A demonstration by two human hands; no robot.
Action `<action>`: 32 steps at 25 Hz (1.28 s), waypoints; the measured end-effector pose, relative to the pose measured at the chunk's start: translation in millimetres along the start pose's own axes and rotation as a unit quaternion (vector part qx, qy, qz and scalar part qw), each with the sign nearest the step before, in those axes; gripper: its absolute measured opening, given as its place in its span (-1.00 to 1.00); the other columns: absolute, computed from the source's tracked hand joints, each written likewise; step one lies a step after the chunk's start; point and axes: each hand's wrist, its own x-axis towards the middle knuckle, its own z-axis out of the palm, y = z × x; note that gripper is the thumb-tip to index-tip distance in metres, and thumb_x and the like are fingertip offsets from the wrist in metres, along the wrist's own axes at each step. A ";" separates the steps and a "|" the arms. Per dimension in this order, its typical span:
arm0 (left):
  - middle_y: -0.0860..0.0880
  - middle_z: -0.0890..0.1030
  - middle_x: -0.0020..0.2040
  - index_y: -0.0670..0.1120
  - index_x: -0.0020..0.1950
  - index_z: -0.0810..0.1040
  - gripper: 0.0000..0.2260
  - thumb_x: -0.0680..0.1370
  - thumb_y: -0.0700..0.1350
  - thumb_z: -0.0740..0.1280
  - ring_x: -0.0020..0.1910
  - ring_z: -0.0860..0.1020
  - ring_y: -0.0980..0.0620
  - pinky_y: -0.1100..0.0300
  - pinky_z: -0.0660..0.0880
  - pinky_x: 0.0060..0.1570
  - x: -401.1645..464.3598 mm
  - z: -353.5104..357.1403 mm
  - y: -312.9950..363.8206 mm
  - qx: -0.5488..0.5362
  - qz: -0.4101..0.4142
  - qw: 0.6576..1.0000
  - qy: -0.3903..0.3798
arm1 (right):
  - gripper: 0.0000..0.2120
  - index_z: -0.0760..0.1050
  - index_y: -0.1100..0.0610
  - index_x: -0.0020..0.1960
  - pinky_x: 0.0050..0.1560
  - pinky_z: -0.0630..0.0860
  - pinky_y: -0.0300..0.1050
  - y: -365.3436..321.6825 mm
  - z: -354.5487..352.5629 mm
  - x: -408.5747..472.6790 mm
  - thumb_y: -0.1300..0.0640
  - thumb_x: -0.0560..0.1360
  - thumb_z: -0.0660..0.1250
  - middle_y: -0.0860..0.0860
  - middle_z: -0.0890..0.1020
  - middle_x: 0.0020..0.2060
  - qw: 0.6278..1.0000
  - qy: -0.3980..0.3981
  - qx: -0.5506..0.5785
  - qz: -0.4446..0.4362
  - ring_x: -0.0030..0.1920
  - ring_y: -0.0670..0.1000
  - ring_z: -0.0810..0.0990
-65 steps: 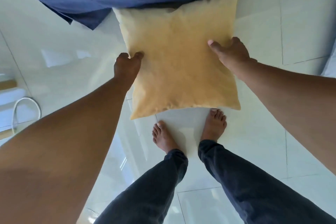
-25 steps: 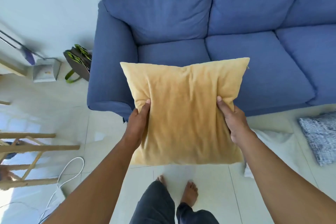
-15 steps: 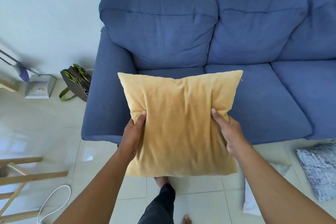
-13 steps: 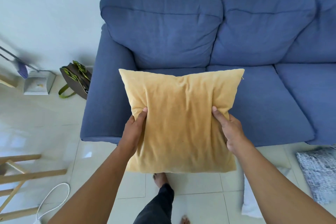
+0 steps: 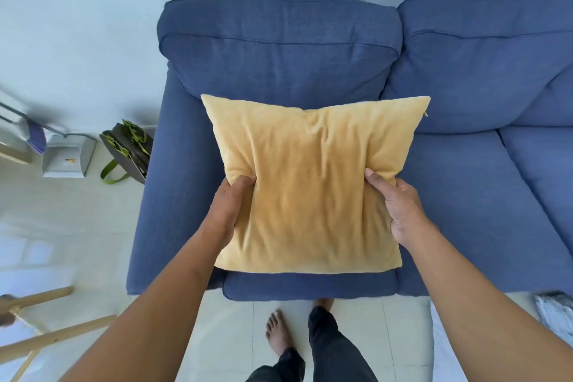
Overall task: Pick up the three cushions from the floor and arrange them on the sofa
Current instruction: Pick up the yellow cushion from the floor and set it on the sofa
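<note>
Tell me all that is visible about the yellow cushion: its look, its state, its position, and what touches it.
The yellow cushion is square, mustard-yellow, soft and velvety-looking, with creases across its upper half. A small tag or zip pull shows at its top right corner. It is held flat-on to the camera over the leftmost seat of the blue sofa. The left hand and the right hand pinch its side edges. Whether its lower edge rests on the seat cannot be told.

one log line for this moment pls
stage: placing first cushion | left hand: gripping yellow cushion | right hand: gripping it | cushion over sofa left seat | contact with seat: unclear
</note>
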 end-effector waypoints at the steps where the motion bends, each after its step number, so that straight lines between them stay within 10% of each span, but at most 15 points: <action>1: 0.06 0.74 0.18 0.15 0.28 0.60 -0.61 0.46 0.15 0.41 0.20 0.67 -0.07 -0.12 0.57 0.24 7.5 3.0 4.0 -0.002 -0.003 1.000 0.001 | -0.31 0.67 0.02 0.17 0.33 0.60 0.18 -7.0 1.2 10.7 -0.23 0.13 0.72 -0.08 0.81 0.01 1.000 -0.009 -0.006 0.005 0.15 0.07 0.75; 11: -0.07 0.75 0.19 -0.08 0.32 0.60 -0.53 0.41 -0.30 0.43 0.22 0.68 -0.15 -0.14 0.57 0.31 130.6 29.4 45.6 -0.043 0.022 0.998 0.028 | -0.51 0.67 0.10 0.17 0.33 0.60 0.24 -48.2 29.4 143.5 0.11 0.25 0.61 0.02 0.80 0.07 0.998 -0.022 -0.051 -0.015 0.15 0.12 0.75; 21: -0.04 0.74 0.20 -0.07 0.40 0.56 -0.42 0.39 -0.35 0.45 0.17 0.70 -0.02 0.02 0.64 0.20 245.6 41.3 58.5 0.013 0.042 0.997 0.059 | -0.63 0.62 0.09 0.04 -0.18 0.58 -0.28 -39.9 65.6 252.1 0.22 0.26 0.57 -0.12 0.75 -0.16 0.993 0.056 -0.086 -0.053 -0.14 -0.14 0.72; 32: 0.01 0.76 0.12 0.02 0.29 0.60 -0.54 0.43 -0.31 0.46 0.20 0.68 -0.07 -0.17 0.63 0.23 248.6 49.5 46.8 0.064 -0.051 0.995 0.054 | -0.75 0.56 0.06 -0.03 -0.23 0.57 -0.29 -24.6 56.1 254.7 0.23 0.38 0.56 -0.12 0.74 -0.18 0.985 0.063 -0.156 -0.024 -0.21 -0.21 0.70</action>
